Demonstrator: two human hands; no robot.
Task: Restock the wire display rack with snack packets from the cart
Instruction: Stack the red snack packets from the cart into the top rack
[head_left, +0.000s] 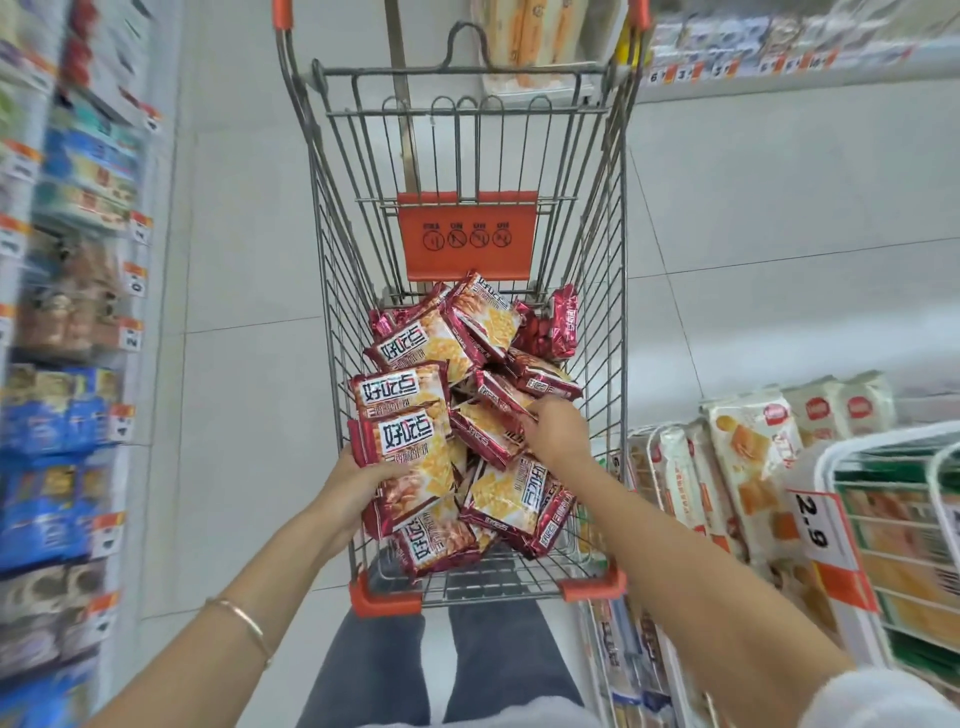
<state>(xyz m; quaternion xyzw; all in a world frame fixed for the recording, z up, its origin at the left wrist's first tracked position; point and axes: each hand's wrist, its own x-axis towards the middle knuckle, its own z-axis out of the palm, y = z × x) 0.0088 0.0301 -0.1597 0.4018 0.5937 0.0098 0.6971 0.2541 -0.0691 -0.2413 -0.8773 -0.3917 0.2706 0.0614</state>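
Left: blurred shelving (67, 312) is lining the aisle. Next, I am watching the left hand (358, 483) clutching a stack of packets (410, 436), fingers curled round it, at the near-left corner of the cart (467, 236). Centre: loose snack packets (488, 332) are filling the cart floor. The right hand (558, 431) is reaching into them; I cannot tell its grasp. Right: the wire display rack (878, 446), bearing a price card (815, 525), is standing just beside the cart.

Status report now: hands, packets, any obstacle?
Left hand grips stacked packets at cart left wall. Right hand down in loose pile, grip hidden. Wire rack to the right, nothing blocking.
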